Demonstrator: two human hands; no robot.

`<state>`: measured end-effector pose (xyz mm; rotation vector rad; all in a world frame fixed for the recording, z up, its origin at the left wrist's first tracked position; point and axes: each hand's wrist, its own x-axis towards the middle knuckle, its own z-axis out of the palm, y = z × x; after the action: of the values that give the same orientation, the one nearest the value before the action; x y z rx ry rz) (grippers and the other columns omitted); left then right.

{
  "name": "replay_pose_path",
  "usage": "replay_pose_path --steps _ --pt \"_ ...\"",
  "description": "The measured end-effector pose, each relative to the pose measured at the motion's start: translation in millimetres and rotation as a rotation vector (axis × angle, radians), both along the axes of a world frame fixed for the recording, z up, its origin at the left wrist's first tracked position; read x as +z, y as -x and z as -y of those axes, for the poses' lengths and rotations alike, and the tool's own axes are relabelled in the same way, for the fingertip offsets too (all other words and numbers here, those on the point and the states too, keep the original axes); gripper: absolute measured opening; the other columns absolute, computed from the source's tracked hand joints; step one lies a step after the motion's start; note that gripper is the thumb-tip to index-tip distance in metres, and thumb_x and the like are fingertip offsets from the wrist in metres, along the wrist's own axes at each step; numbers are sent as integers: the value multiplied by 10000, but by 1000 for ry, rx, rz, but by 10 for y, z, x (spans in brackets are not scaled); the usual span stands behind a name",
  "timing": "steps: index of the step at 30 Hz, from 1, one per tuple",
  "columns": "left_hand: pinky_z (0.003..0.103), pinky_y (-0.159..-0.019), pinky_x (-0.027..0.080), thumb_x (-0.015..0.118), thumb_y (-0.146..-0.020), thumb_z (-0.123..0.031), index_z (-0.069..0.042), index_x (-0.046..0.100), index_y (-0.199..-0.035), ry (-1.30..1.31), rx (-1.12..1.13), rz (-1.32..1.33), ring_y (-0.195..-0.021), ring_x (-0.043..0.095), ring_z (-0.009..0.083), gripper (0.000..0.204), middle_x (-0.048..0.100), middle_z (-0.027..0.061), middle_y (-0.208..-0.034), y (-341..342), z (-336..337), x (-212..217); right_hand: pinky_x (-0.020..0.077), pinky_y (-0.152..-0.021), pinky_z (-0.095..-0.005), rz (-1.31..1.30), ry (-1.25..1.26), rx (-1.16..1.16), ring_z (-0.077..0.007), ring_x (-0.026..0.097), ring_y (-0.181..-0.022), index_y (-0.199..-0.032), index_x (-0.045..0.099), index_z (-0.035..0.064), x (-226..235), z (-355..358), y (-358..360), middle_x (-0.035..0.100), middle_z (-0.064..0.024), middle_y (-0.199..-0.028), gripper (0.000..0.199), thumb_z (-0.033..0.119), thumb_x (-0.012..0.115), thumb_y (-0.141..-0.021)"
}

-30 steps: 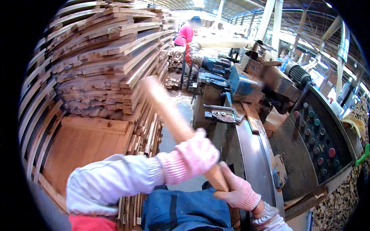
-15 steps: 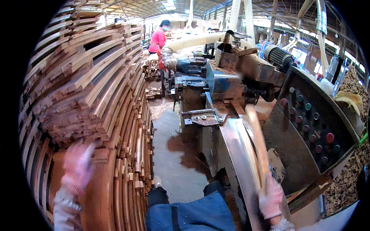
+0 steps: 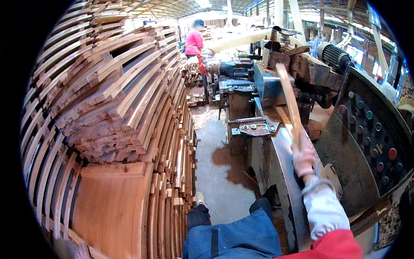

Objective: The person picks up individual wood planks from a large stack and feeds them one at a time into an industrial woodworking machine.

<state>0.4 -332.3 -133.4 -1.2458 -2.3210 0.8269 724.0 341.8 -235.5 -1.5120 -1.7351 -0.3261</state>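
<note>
In my gloved right hand [image 3: 304,159] is a long wooden strip [image 3: 290,99], its fingers closed round the near end. The strip points up and away over the metal bed [image 3: 297,183] of a woodworking machine. Another wooden strip [image 3: 283,116] lies on the bed, running in toward the cutter head. My left hand [image 3: 82,252] barely shows at the bottom left edge, beside a pale wooden strip [image 3: 92,252]; its grip is mostly hidden. Near it is a broad reddish-brown board [image 3: 110,196] at the foot of the stacked wood.
Tall stacks of wooden strips [image 3: 125,86] line my left. A control panel with several buttons [image 3: 373,129] stands on the right. A ribbed hose [image 3: 241,42] runs behind the machine. Farther back stands a person in a pink top [image 3: 194,41]. Sawdust [image 3: 235,168] lies on the floor.
My right hand has moved forward and raised its wooden strip off the bed. My left hand has dropped from above the board to the bottom left edge. The view has swung left.
</note>
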Motion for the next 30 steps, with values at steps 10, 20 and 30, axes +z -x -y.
replay_pose_path --steps 10,20,30 --pt "486 -1080 486 844 -722 -223 -73 695 -1193 -139 94 265 -1249 580 389 516 649 171 -1250 157 -652 -188 513 -1075 -501 412 346 82 -475 630 -1262 -1398 681 52 508 2898 -141 650 -285 -1401 540 123 782 -872" --pt "489 -898 562 753 -743 -200 -116 708 -1031 12 2 233 -1070 692 324 304 717 132 -1003 -1201 -2339 630 455 -1151 -431 442 201 159 -377 626 -1277 -1450 639 14 -236 167 -564 666 -223 -1386 504 39 634 -947" --pt "531 -615 602 802 -734 -311 -106 829 -803 429 -954 163 -701 730 300 218 744 127 -748 -2713 -4854 644 492 -1085 -492 -68 334 888 -429 628 -1254 -1541 521 -9 690 1544 1209 661 -225 -1404 742 181 789 -876"
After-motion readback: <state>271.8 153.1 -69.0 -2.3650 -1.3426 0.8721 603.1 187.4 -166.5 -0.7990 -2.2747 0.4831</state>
